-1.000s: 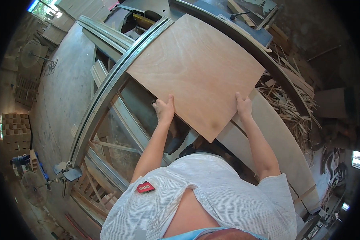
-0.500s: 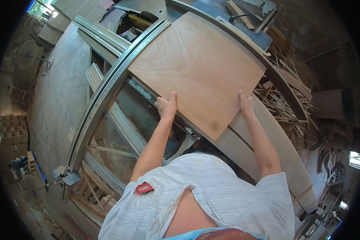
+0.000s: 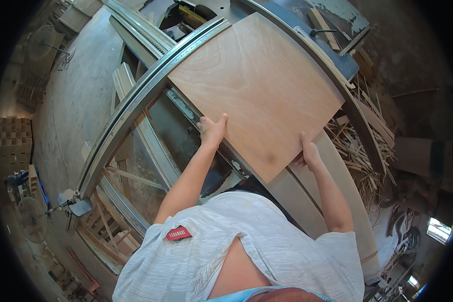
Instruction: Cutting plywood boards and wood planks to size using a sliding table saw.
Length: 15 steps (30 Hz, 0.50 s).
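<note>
A large reddish-brown plywood panel [image 3: 261, 85] lies flat in front of me, on the bed of a saw-like machine. My left hand [image 3: 214, 130] is closed on its left edge, with the thumb on the top face and the fingers curled at the side. On the right edge, close to the near corner, my right hand [image 3: 309, 153] grips the panel with its thumb on top; its fingers are partly hidden below. A curved-looking metal rail [image 3: 151, 83] runs along the panel's far left side, and a dark fence bar [image 3: 317, 50] borders its far right side.
Thin wood offcuts [image 3: 357, 141] are heaped to the right, beyond a pale side table [image 3: 332, 173]. A blue metal surface [image 3: 292, 15] with a wood block lies at the back. Long rails [image 3: 153, 146] and timber fill the left. Stacked boxes [image 3: 15, 141] stand far left.
My right hand has slid along the panel's right edge toward me, nearer to the close corner. The left hand keeps its place on the panel. The whole view has shifted a little.
</note>
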{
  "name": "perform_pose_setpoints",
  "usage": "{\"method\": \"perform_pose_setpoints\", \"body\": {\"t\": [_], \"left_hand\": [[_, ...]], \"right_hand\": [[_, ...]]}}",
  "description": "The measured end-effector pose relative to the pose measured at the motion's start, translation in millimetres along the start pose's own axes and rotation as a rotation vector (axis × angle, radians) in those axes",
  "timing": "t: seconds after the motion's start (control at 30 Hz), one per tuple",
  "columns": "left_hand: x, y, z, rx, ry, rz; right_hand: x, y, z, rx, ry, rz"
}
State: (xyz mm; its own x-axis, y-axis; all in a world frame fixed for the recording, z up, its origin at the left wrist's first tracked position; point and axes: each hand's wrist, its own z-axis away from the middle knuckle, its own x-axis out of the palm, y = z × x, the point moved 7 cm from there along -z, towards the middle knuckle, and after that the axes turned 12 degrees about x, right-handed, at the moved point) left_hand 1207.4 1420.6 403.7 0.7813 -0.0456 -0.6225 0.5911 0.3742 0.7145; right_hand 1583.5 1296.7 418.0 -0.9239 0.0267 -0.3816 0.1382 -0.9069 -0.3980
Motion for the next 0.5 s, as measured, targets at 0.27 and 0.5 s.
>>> {"method": "perform_pose_setpoints", "body": {"t": [0.27, 0.5], "left_hand": [[-26, 74, 1, 0.881, 0.293, -0.524], [37, 143, -33, 0.754, -0.187, -0.769]], "right_hand": [[-3, 0, -9, -0.010, -0.129, 0.017], [-4, 1, -10, 0.005, -0.178, 0.016]]}}
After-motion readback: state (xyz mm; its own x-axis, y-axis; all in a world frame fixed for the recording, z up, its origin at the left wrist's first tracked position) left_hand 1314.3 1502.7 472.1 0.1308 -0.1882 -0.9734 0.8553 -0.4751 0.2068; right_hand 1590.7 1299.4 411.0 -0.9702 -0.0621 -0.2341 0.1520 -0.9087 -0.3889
